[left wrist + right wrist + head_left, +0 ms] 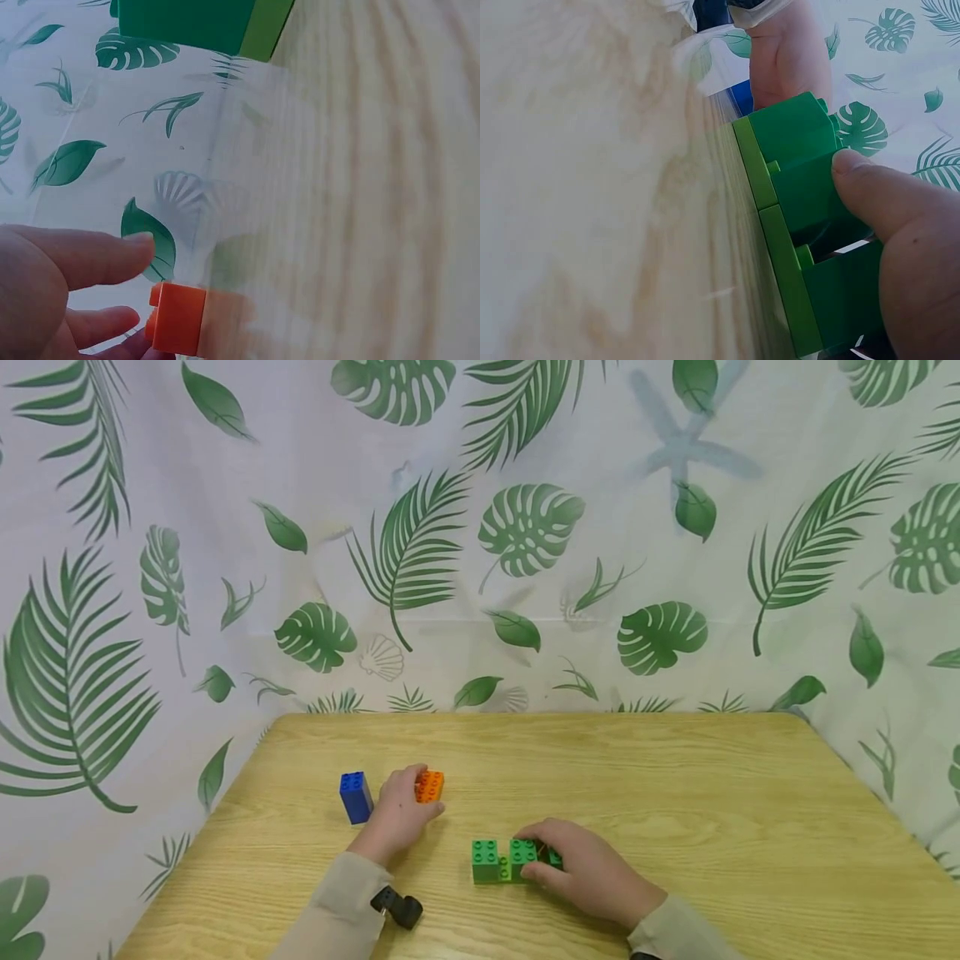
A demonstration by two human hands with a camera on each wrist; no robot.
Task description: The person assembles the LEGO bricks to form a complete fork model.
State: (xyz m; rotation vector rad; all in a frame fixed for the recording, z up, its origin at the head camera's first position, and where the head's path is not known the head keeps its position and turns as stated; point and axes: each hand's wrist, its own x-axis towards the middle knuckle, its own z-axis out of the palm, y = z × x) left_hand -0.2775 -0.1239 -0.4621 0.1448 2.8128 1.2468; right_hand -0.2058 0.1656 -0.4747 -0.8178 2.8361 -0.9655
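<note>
In the head view my left hand (pixel 399 814) is at an orange brick (pixel 431 787), its fingers along the brick's left and far side. The left wrist view shows the thumb (pixel 112 259) straight and apart from the orange brick (pixel 180 319), with the other fingers partly hidden behind it. My right hand (pixel 588 868) grips a row of dark green bricks (pixel 485 862) joined on light green base bricks (pixel 504 867), thumb on the near side and a finger on the far side. In the right wrist view, the thumb (pixel 862 169) presses the middle green brick (pixel 806 184).
A tall blue block (pixel 356 799) stands upright just left of my left hand. All of this lies on a wooden table (pixel 675 777). A leaf-patterned cloth (pixel 555 652) hangs behind the table and along its sides.
</note>
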